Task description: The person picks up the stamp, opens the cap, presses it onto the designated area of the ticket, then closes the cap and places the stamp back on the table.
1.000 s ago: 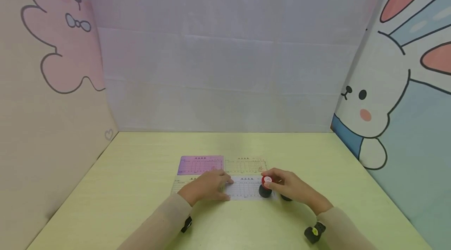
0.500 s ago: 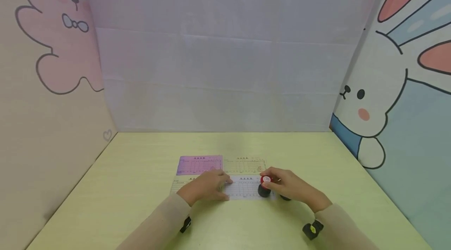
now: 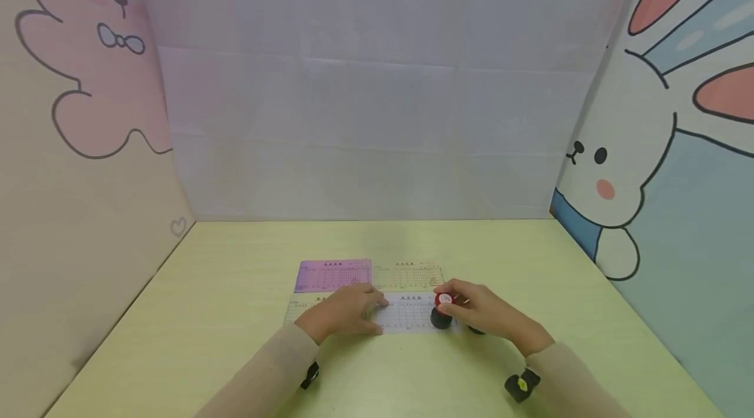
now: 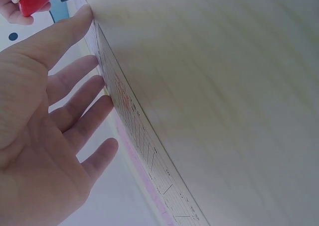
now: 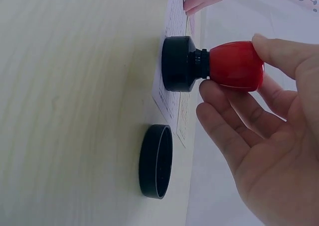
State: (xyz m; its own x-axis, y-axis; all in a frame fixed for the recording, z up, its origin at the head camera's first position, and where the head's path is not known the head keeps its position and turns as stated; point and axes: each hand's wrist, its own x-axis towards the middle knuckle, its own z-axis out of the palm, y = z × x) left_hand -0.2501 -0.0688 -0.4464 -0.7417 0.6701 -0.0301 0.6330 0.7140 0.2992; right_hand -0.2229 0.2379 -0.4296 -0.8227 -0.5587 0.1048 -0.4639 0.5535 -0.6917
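Note:
My right hand grips a rubber stamp by its red handle, thumb on one side and fingers on the other. The stamp's black base stands upright on the right part of a white printed form. On the left edge of that form rest the fingertips of my left hand, its fingers spread and holding nothing. Beside the stamp, on the table to its right, lies a round black cap, hollow side up; my right hand mostly hides it in the head view.
Behind the white form lies a yellowish form with a red mark at its lower right. A purple form is at the back left. Another pale form lies partly under my left hand. Cartoon-printed walls enclose the pale yellow table.
The head view has shifted slightly. Both hands and the stamp keep their places on the form.

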